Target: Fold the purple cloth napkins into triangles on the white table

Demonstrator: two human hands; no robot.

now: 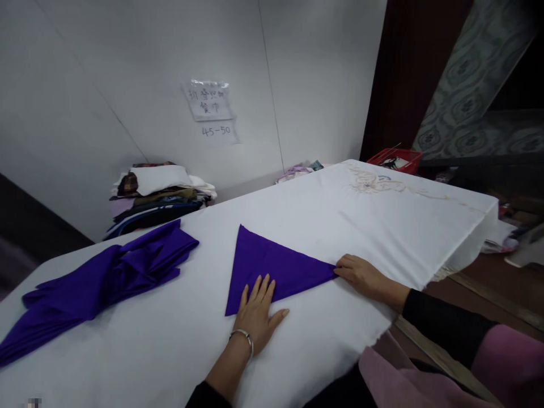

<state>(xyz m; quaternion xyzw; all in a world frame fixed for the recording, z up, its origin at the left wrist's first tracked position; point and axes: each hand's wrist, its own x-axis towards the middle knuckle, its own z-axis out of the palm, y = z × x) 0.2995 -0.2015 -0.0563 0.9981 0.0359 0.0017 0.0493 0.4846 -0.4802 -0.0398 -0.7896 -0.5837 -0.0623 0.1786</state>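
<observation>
Purple cloth (270,259) lies as a flat triangle on the white-covered table (170,351). Left hand (255,320) flat, fingers spread on its near edge, likely an anchor; right hand (362,276) pinches the narrow tip, presumably for tension. Grip hides the point itself; layer count hard to tell. Purple heap (96,283) is cut off at left.
</observation>
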